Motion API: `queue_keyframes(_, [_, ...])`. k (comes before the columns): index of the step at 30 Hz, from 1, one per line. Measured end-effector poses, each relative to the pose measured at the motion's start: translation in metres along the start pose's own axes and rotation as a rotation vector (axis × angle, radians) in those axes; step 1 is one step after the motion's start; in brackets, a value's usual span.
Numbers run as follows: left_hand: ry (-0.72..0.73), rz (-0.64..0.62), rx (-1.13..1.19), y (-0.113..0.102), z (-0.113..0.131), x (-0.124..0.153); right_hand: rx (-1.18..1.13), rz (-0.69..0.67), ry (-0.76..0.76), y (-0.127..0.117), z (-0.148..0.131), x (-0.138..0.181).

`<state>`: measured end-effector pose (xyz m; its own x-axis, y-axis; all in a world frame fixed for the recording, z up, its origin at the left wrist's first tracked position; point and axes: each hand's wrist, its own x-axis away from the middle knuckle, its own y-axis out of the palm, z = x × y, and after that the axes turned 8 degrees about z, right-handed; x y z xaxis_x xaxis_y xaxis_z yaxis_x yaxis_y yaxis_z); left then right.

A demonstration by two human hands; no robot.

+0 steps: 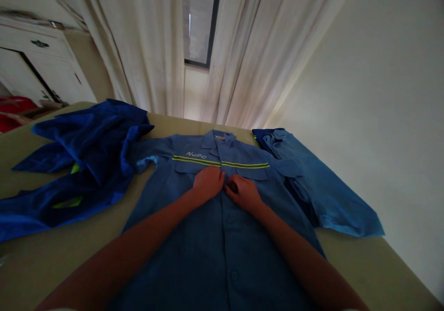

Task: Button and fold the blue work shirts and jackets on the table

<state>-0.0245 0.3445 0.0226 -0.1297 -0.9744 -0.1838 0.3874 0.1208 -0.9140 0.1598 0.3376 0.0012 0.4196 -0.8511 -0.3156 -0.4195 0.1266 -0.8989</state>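
Observation:
A blue short-sleeved work shirt (194,241) lies face up in front of me, its collar pointing away. Yellow-edged stripes cross its chest, with lettering above the left one. My left hand (209,181) is closed at the front placket, just below the stripe. Beside it, my right hand (244,192) is closed too, thumb and finger curled together at the button edge. Both seem to pinch the placket, though the fingertips and any button between them are hidden. Lower on the placket, buttons show below my hands.
Crumpled bright-blue clothing (93,154) with yellow-green patches lies on the left of the tan-covered surface (100,251). Folded blue clothing (322,186) lies at the right, partly against the shirt's sleeve. Behind are curtains (149,47), a white cabinet (45,66) and a wall (374,94).

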Motion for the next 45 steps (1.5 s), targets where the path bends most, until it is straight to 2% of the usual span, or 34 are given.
queue_keyframes(3, [0.059,0.054,0.040,0.009,-0.004,0.002,0.010,0.007,-0.022,0.004,0.000,0.002])
queue_keyframes(5, [0.089,0.037,0.115,0.011,-0.006,0.003,-0.001,0.009,-0.037,0.005,0.000,0.003])
queue_keyframes(11, [-0.052,-0.033,0.283,0.008,-0.017,-0.007,-0.165,-0.014,-0.042,0.000,0.000,0.000])
queue_keyframes(13, [-0.056,-0.065,0.315,0.005,-0.017,-0.010,-0.189,-0.001,-0.024,-0.002,0.000,-0.001])
queue_keyframes(16, [-0.050,-0.048,0.244,0.004,-0.014,-0.008,-0.191,0.006,-0.012,-0.004,-0.001,-0.001])
queue_keyframes(20, [0.031,0.045,0.073,0.006,-0.008,-0.001,-0.193,0.003,-0.006,-0.004,-0.002,-0.001])
queue_keyframes(23, [0.080,0.077,0.109,0.009,-0.011,0.000,-0.203,0.007,0.002,-0.004,-0.002,-0.001])
queue_keyframes(25, [0.073,0.055,0.199,0.010,-0.015,-0.003,-0.215,0.005,0.008,-0.004,-0.002,-0.002])
queue_keyframes(31, [0.051,-0.126,0.391,0.008,-0.021,-0.010,-0.189,0.008,0.017,-0.003,-0.003,-0.002])
queue_keyframes(37, [-0.018,-0.080,0.402,0.013,-0.017,-0.008,-0.243,0.018,0.031,-0.006,-0.004,-0.004])
queue_keyframes(45, [-0.096,-0.003,0.562,0.028,-0.018,-0.010,-0.417,0.033,0.143,-0.005,0.002,-0.005])
